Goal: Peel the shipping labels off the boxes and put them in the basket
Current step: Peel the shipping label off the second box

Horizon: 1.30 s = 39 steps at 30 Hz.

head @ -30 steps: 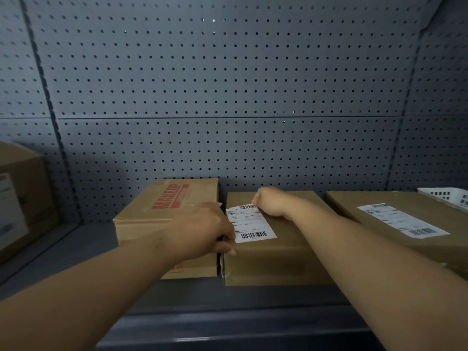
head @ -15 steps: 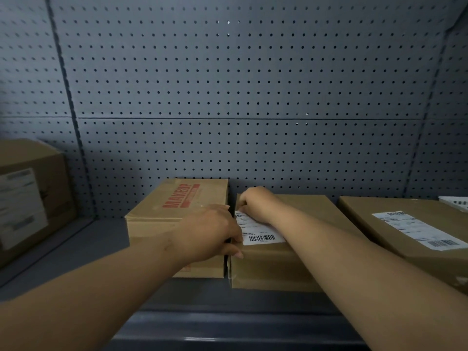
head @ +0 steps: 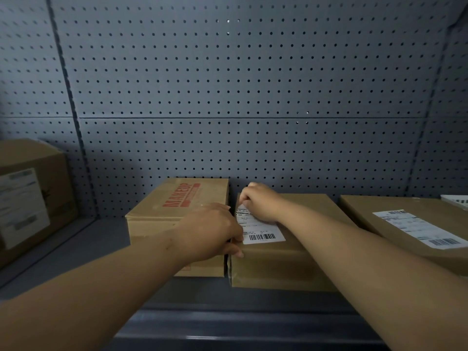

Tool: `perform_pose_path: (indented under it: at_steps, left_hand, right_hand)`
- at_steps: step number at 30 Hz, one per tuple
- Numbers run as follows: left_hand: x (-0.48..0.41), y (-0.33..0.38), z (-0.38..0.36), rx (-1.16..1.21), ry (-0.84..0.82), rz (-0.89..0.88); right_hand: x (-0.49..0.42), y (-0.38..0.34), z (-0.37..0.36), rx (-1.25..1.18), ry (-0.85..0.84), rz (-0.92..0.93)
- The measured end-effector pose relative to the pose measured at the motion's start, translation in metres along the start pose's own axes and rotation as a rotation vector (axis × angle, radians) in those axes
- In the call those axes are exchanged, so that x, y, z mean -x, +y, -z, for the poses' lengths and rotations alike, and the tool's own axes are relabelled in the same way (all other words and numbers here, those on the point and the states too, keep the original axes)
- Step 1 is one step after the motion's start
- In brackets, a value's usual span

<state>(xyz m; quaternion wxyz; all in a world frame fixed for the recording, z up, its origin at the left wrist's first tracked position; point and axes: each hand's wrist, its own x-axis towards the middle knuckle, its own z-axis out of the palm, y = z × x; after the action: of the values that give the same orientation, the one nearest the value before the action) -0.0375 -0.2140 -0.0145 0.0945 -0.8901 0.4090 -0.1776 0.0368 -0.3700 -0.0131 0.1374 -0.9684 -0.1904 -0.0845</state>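
Right hand (head: pixel 260 202) perhaps pinching white label (head: pixel 264 233), cardboard box (head: pixel 278 269).

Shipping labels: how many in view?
3. Left label on the far-left box; centre label on the centre box, between left hand and right hand; right label atop the right box. MAKEUP box shows none; more may be hidden.

Red "MAKEUP" on left box (head: pixel 177 214)

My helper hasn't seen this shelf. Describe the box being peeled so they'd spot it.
On the grey shelf, find the box printed MAKEUP. The plain box just right of it is yours: unlike its neighbours, the left hand grips it and the right hand picks at its label.
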Motion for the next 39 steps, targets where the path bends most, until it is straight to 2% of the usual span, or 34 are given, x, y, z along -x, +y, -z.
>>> perform_pose_path:
  at_steps: [4,8,10,11,13,14,15,16,18,22,26,32,34,37,39]
  left_hand:
    - [-0.001,0.0,-0.001,-0.009,0.022,-0.017]
    - [0.0,-0.002,-0.003,0.013,0.015,-0.022]
    - [-0.001,-0.004,-0.004,0.018,0.026,-0.037]
    - [-0.001,-0.004,-0.004,0.031,0.028,-0.04]
    - [-0.001,-0.004,-0.005,0.053,0.023,-0.032]
    - [-0.002,-0.005,-0.005,0.061,0.024,-0.025]
    - [-0.002,-0.006,-0.006,0.072,0.025,-0.021]
    - [-0.002,-0.007,-0.007,0.089,0.027,-0.017]
    - [-0.002,-0.007,-0.008,0.084,0.018,-0.014]
    - [0.0,-0.006,-0.007,0.055,0.013,-0.015]
    - [0.0,-0.005,-0.006,0.051,-0.01,0.007]
    - [0.0,-0.001,-0.002,0.031,-0.058,0.024]
    - [-0.001,-0.001,-0.001,0.021,-0.093,0.039]
    - [-0.001,-0.001,-0.003,0.041,-0.135,0.069]
    - [0.0,-0.002,-0.003,0.045,-0.122,0.071]
  right_hand:
    - [0.006,0.002,0.011,-0.003,0.002,0.046]
    - [0.008,-0.005,0.008,0.12,-0.015,0.13]
    - [0.011,0.006,0.011,0.052,-0.003,0.136]
    - [0.01,0.02,0.02,-0.07,0.097,0.067]
    - [0.01,0.055,0.053,-0.407,0.511,-0.315]
    - [0.01,0.073,0.067,-0.498,0.685,-0.483]
    - [0.013,0.081,0.075,-0.479,0.742,-0.542]
    - [0.013,0.08,0.077,-0.389,0.717,-0.509]
    - [0.013,0.064,0.075,-0.224,0.556,-0.349]
    - [0.013,0.03,0.061,-0.136,0.229,-0.091]
    - [0.014,0.007,0.044,0.092,-0.045,0.092]
    - [0.017,-0.005,0.04,0.353,-0.192,0.281]
    - [0.017,0.009,0.05,0.318,-0.129,0.223]
    - [0.02,0.039,0.079,0.149,0.273,-0.011]
    - [0.025,0.042,0.095,0.147,0.434,-0.084]
